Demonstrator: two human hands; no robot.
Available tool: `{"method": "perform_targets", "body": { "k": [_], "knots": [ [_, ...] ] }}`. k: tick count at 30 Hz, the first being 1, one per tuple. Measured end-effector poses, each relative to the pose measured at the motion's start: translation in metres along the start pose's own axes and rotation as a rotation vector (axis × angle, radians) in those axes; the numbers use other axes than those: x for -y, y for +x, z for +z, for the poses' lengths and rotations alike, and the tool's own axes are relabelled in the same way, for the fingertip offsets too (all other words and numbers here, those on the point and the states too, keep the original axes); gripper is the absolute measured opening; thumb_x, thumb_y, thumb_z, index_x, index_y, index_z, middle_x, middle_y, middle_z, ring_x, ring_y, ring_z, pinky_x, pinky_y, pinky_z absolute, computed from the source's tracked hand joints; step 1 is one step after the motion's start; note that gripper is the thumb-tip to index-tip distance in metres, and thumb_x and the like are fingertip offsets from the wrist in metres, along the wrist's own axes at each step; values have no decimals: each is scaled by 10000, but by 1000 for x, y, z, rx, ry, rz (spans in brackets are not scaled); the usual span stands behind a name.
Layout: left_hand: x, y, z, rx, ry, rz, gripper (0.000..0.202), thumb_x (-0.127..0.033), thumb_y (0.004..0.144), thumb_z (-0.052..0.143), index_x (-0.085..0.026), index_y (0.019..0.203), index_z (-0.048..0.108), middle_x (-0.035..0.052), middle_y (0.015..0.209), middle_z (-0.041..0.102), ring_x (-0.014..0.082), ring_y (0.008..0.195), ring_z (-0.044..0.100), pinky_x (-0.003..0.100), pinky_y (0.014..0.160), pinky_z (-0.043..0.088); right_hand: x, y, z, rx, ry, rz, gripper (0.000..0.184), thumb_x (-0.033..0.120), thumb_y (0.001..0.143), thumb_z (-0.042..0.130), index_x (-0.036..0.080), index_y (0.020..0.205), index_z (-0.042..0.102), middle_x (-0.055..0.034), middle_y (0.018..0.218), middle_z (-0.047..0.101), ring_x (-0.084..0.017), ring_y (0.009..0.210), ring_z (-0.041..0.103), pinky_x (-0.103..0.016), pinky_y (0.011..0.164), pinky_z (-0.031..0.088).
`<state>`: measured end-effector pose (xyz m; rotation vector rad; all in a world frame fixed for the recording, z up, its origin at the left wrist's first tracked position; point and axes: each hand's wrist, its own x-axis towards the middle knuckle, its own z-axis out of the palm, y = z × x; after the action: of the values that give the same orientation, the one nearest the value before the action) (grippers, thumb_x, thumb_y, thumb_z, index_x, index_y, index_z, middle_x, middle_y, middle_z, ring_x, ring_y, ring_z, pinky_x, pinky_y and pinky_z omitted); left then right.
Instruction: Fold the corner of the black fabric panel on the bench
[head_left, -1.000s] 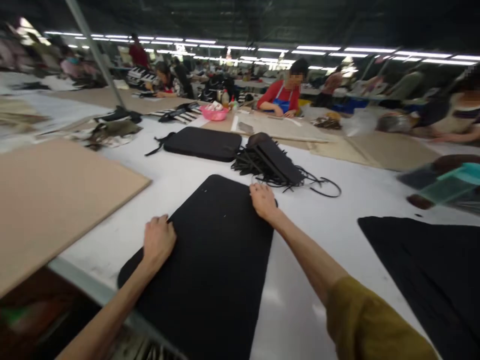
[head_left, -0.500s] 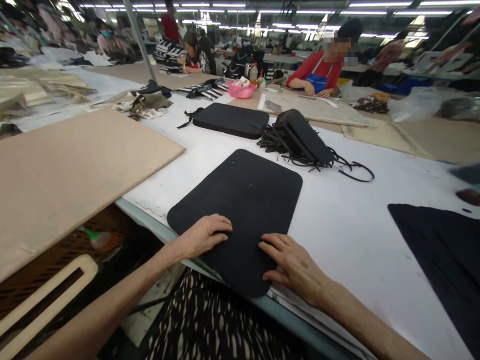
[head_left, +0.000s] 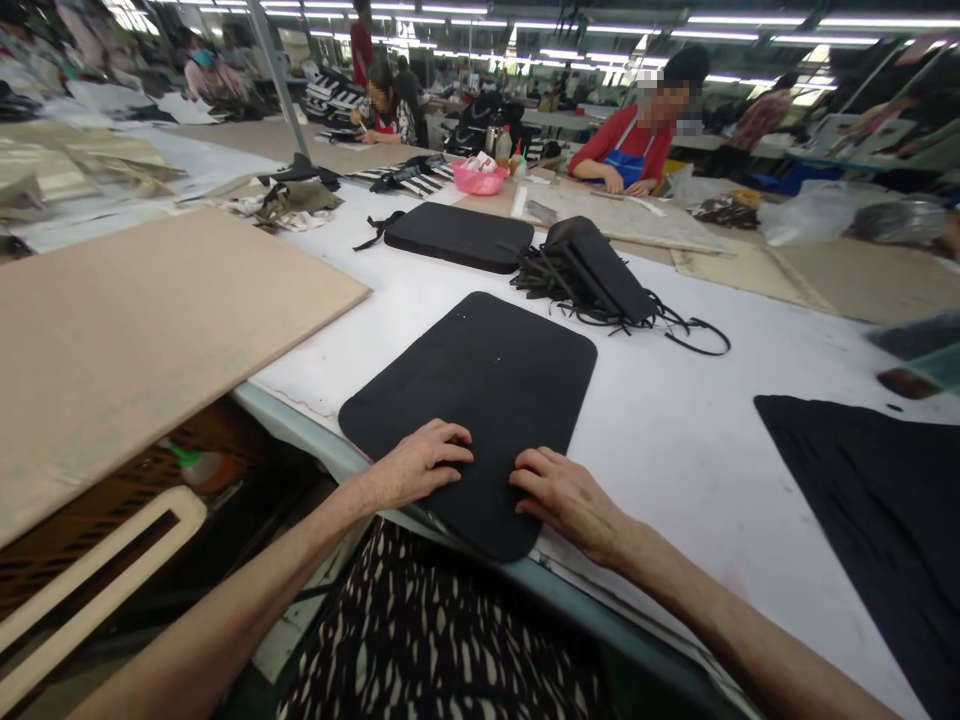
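A black panel with rounded corners (head_left: 480, 380) lies flat on the white-topped table, its near corner at the table's front edge. My left hand (head_left: 424, 462) rests on the panel's left part, fingers stretched out over the surface. On its right edge lies my right hand (head_left: 566, 497), fingers apart and slightly bent, pointing inward. Neither hand grips anything. A few small pale specks show on the panel. Behind it sits a stack of black panels (head_left: 459, 235) with a strap at its left end. Beside that stack, a black bundle with many thin strips (head_left: 600, 275) leans over.
A tan board (head_left: 165, 340) covers the table's left side. Black fabric (head_left: 862, 500) spreads at the right. Farther back stand a pink basket (head_left: 480, 180) and a metal post (head_left: 277, 80). A co-worker in red (head_left: 630, 150) works across the table.
The panel's near corner has shifted away from me, toward the table. My right hand has moved slightly up and left, its fingers more bent. The left hand has moved slightly forward.
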<state>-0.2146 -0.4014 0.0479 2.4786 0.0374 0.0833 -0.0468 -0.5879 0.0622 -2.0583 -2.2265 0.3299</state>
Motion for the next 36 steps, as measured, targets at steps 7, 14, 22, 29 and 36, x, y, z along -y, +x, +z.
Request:
{"method": "perform_targets", "body": {
  "k": [7,14,22,29,36],
  "knots": [
    [3,1,0,4,-28,10,243,-137,810,567,-228,1029,622,24,1155,497,189,1046,429,294,949,358,1,1,7,-60,2,-52,156,202,907,438,181,812,560,-38,902,545,-176,798,450,-289,693,388],
    [3,-1,0,-6,-94,5,204,-140,830,559,-221,1002,632,20,1149,498,172,1056,432,271,960,335,-10,6,12,-113,290,0,181,252,921,428,196,790,540,-17,871,542,-157,826,470,-263,720,380],
    [-4,-3,-14,14,-269,16,237,-266,922,421,-178,1000,627,40,1049,570,159,1010,483,257,941,341,-19,17,4,-31,406,25,267,278,944,356,187,726,481,-3,787,514,-135,752,486,-263,714,384],
    [-3,-5,-20,45,-297,-5,319,-215,742,688,-185,1049,605,30,1033,580,184,1022,477,263,931,350,-17,21,-4,24,405,52,282,269,944,330,185,716,474,-16,786,523,-142,746,488,-268,706,391],
    [-3,-4,-14,9,-258,28,147,-213,838,567,-180,959,644,24,944,622,169,956,499,266,907,353,-15,22,-6,44,380,68,279,270,946,318,188,714,451,-13,780,511,-137,728,478,-260,695,392]
  ]
}}
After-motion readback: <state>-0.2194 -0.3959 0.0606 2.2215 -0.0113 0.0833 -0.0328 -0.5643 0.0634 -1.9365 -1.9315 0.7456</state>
